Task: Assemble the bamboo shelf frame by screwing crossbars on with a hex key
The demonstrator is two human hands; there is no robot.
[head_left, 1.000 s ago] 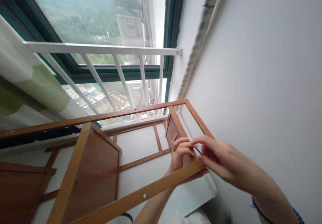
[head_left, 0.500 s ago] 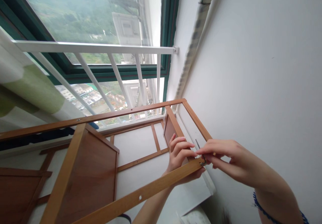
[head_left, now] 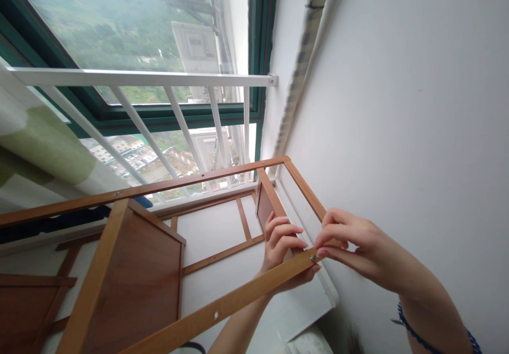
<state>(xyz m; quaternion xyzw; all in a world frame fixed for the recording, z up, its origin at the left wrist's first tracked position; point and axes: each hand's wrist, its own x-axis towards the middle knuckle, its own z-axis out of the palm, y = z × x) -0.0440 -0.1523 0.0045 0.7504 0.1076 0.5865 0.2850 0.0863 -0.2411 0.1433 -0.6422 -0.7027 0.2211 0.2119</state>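
Observation:
My left hand reaches up behind a light-brown wooden rail and grips it near its right end, fingers curled above and a digit showing below. A small metal screw head sits in the rail close to that end. Right beside it, my right hand is closed, thumb and fingertips pinched together at the rail's end. The thin bent hex key seen in this hand a moment ago is now hidden by the fingers. The rail belongs to a wooden frame, whose side bar runs up behind my right hand.
Wooden panels stand inside the frame, and its far rail runs below a white railing. Behind is a green-framed window. A white wall rises at the right; a green-and-white curtain hangs at the left.
The hex key stuck up between my right fingertips before and is out of sight now. My right fingers have shifted and curled more, uncovering the screw head. My left hand keeps its grip.

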